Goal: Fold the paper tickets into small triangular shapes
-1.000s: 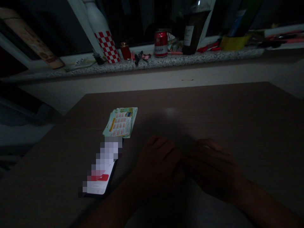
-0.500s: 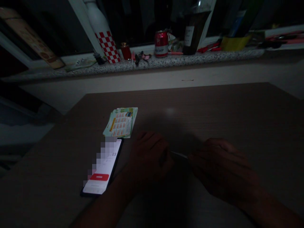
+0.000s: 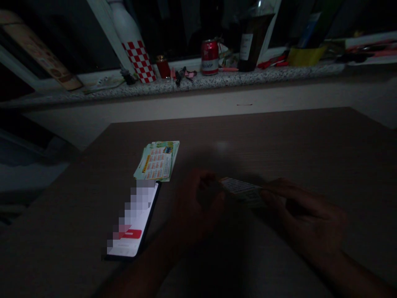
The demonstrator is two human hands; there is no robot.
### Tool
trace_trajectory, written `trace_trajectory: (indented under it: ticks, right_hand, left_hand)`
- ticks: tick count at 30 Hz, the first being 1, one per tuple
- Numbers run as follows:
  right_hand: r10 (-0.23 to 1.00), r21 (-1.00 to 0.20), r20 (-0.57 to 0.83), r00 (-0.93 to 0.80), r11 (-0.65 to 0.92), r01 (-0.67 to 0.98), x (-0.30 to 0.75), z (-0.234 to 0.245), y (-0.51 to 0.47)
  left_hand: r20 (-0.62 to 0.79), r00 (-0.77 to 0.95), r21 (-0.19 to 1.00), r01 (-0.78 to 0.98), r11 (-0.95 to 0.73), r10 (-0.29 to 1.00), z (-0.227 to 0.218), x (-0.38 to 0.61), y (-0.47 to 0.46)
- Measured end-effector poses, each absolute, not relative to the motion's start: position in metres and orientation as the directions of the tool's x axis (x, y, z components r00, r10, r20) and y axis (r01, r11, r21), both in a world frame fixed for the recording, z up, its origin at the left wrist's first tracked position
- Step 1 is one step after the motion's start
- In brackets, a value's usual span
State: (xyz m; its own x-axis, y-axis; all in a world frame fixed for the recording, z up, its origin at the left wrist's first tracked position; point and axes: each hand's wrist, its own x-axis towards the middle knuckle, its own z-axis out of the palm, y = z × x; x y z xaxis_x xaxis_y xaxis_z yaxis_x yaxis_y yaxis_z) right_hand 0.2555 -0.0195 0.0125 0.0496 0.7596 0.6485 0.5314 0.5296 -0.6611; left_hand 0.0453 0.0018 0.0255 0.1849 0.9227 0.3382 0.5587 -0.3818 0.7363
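The scene is very dark. My right hand (image 3: 305, 215) pinches a small printed card (image 3: 243, 190) and holds it just above the brown table (image 3: 279, 136). My left hand (image 3: 195, 203) sits curled beside the card's left end, fingers bent near it; I cannot tell whether it touches the card. A stack of similar printed cards (image 3: 158, 160) lies on the table to the left. A lit phone (image 3: 133, 221) lies face up just in front of that stack, left of my left hand.
A speckled stone ledge (image 3: 279, 73) runs along the back. On it stand a red-and-white checked bottle (image 3: 133, 41), a red can (image 3: 210, 57), a small red jar (image 3: 163, 66), a dark bottle (image 3: 252, 37) and scattered small items.
My hands, pressed together a second ago, have drawn apart. A card has come into view, lifted and turned face up in my right hand.
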Motion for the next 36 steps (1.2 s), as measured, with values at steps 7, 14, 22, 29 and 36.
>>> trace_trajectory:
  ticks: [7,14,22,29,36]
  right_hand:
    - [0.91,-0.915,0.356,0.212,0.294,0.277,0.247,0.012,-0.022]
    - [0.959,-0.932,0.269,0.093,0.235,0.276,0.25,0.006,-0.016]
    - [0.954,-0.874,0.298,-0.013,0.279,0.397,0.255,0.004,-0.012]
    - [0.922,-0.844,0.343,-0.178,0.386,0.373,0.25,0.006,-0.013]
    - [0.973,-0.895,0.22,-0.072,0.23,0.382,0.25,0.003,-0.01]
  left_hand:
    - [0.027,0.264,0.994,0.093,-0.054,0.964,0.01,0.064,-0.005]
    - [-0.02,0.224,0.997,0.072,0.004,0.974,0.013,0.065,-0.004]
    - [-0.19,0.455,0.981,0.124,0.149,0.87,0.02,0.054,0.001]
    - [-0.167,0.47,0.966,0.254,0.048,0.867,0.016,0.052,0.003]
    - [0.168,0.325,0.78,0.534,-0.327,0.931,0.012,0.05,0.004]
